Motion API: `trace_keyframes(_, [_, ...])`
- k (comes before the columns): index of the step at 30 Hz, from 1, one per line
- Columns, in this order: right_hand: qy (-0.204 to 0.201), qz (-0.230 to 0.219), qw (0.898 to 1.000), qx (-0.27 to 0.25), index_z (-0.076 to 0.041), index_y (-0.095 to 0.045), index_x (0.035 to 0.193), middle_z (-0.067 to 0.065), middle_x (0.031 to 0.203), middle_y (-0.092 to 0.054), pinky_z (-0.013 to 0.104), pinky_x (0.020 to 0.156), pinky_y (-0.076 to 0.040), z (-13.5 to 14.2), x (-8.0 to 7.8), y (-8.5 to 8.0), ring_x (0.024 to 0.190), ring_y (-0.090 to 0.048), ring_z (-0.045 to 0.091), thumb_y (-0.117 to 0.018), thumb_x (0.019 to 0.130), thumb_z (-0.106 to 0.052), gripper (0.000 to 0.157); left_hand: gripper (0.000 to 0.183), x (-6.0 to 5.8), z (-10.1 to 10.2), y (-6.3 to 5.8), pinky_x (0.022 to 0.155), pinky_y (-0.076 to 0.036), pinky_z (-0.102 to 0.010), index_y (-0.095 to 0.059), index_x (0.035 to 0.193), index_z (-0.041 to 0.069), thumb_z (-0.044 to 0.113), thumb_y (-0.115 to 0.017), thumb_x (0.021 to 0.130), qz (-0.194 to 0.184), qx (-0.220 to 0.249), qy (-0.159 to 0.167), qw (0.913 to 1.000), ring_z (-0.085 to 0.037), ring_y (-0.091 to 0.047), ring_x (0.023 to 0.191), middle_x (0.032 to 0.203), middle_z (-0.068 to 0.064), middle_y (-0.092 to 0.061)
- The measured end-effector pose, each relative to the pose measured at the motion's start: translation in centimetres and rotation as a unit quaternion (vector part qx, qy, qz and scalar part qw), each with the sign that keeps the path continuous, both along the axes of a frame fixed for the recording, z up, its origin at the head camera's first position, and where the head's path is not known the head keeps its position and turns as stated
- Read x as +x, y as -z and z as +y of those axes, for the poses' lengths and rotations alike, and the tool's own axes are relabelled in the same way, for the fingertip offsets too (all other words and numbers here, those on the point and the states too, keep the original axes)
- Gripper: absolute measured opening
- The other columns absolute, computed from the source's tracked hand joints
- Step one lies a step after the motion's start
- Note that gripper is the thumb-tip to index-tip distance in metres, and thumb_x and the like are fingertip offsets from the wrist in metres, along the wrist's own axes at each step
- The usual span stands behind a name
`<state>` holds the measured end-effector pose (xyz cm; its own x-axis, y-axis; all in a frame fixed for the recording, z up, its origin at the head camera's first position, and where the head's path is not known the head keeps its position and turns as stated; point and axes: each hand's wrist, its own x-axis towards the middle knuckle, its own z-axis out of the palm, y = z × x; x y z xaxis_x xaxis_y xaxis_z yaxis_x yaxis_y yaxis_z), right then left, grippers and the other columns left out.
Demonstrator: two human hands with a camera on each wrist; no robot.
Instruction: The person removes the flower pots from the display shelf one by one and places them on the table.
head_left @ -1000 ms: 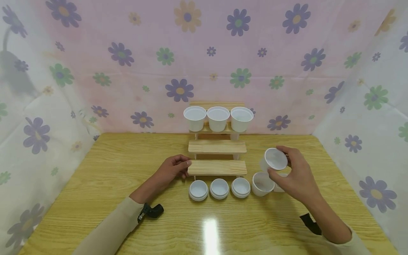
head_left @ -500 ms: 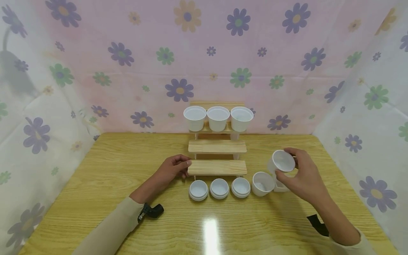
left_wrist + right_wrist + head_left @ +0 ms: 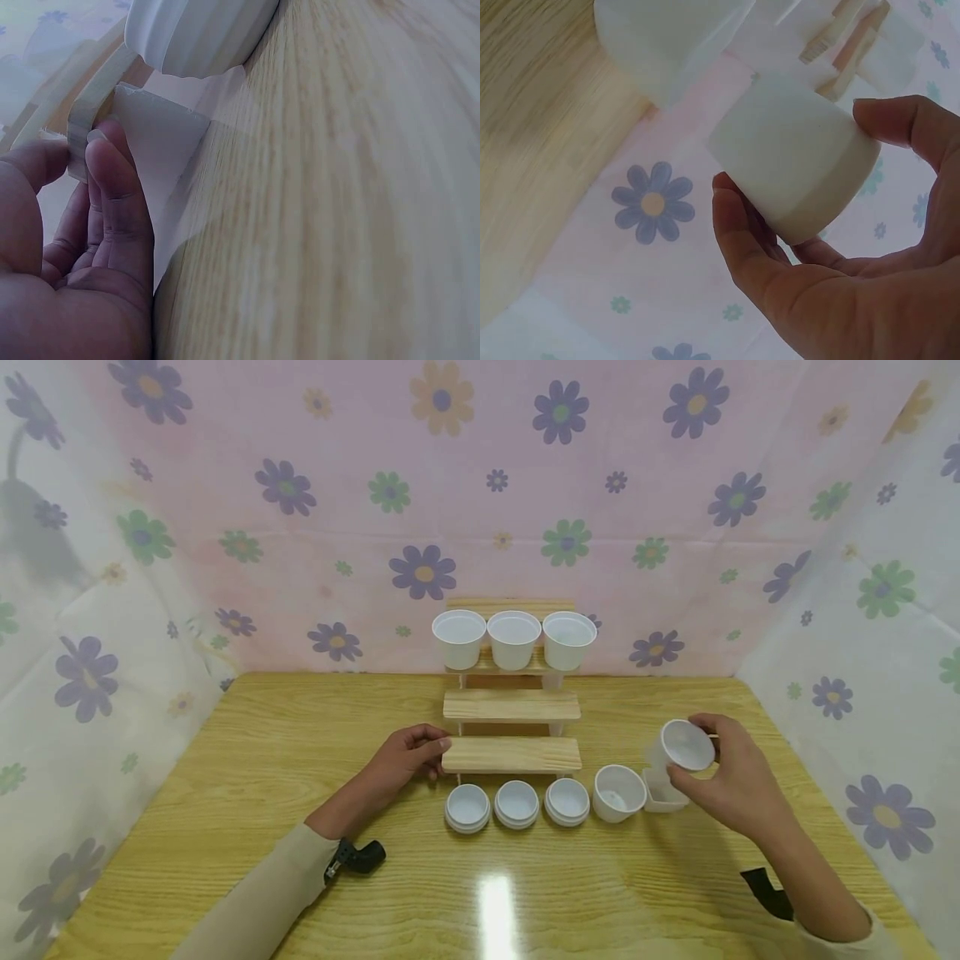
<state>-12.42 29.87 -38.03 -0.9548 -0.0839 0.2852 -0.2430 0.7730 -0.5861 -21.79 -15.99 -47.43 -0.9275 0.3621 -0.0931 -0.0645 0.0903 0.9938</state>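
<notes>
There are three rimmed white cups (image 3: pixel 513 650), three small ribbed bowls (image 3: pixel 517 805), one plain white cup (image 3: pixel 618 797), one held white cup (image 3: pixel 687 746) and one squarish container (image 3: pixel 663 799). One wooden stand (image 3: pixel 512 704) with four visible boards occupies one tabletop (image 3: pixel 300 718). Count one left hand (image 3: pixel 411 753), one right hand (image 3: pixel 723 772) and two black wrist devices (image 3: pixel 362 857).

We look forward and down from the head, set back enough to take in the bench (image 3: pixel 615 893) broadly. From the left wrist, turned sideways, we peer closely past the left grip (image 3: pixel 90 300) at the wooden stand (image 3: pixel 90 97); from the tilted right wrist, closely at the right grip (image 3: pixel 866 300) and its cup (image 3: pixel 787 150). The head view shares both grips.
</notes>
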Motion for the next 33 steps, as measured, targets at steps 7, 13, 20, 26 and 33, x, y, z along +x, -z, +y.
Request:
trace_keyframes(7, [0.0,-0.03,0.999,0.015,0.015,-0.044,0.141,0.032,0.129,-0.055,0.026,0.07,-0.052,1.2,-0.2,-0.2,0.101,-0.064,0.044,-0.087,0.086,-0.013,0.076,0.034,0.0,0.0,0.0,0.07,-0.059,-0.03,-0.063,0.129,-0.002,0.026,-0.065,0.109,0.002,-0.004,0.001,1.0,-0.018,-0.067,0.077,0.088,-0.005,-0.067])
trace_keyframes(13, [-0.008,-0.035,0.999,0.028,0.016,-0.045,0.139,0.034,0.127,-0.056,0.037,0.075,-0.053,1.9,-0.4,-0.3,0.102,-0.063,0.045,-0.087,0.085,-0.014,0.074,0.035,0.1,0.0,-0.1,0.07,-0.059,-0.03,-0.063,0.13,-0.003,0.026,-0.064,0.109,0.001,-0.004,0.0,1.0,-0.018,-0.067,0.077,0.088,-0.006,-0.066])
trace_keyframes(20, [-0.008,-0.054,0.998,0.033,0.018,-0.042,0.138,0.036,0.127,-0.054,0.045,0.075,-0.056,2.7,-0.5,-0.3,0.103,-0.063,0.049,-0.088,0.085,-0.012,0.076,0.036,0.1,0.0,0.0,0.07,-0.059,-0.029,-0.063,0.13,-0.003,0.026,-0.064,0.109,0.0,-0.005,-0.002,1.0,-0.018,-0.066,0.078,0.088,-0.006,-0.066])
trace_keyframes(26, [-0.004,-0.072,0.997,0.035,0.019,-0.041,0.136,0.037,0.126,-0.053,0.056,0.08,-0.056,3.2,-0.6,-0.5,0.104,-0.061,0.05,-0.088,0.084,-0.011,0.077,0.036,0.1,0.1,-0.1,0.07,-0.059,-0.029,-0.062,0.131,-0.003,0.025,-0.064,0.11,0.0,-0.003,-0.002,1.0,-0.017,-0.066,0.077,0.088,-0.005,-0.066])
trace_keyframes(33, [0.009,-0.096,0.993,0.069,0.021,-0.04,0.137,0.04,0.126,-0.054,0.059,0.081,-0.054,4.3,-0.9,-0.5,0.104,-0.06,0.051,-0.089,0.084,-0.016,0.081,0.033,0.2,0.2,-0.3,0.068,-0.059,-0.029,-0.062,0.131,-0.004,0.022,-0.062,0.11,-0.001,0.004,-0.002,1.0,-0.017,-0.065,0.074,0.086,-0.005,-0.066])
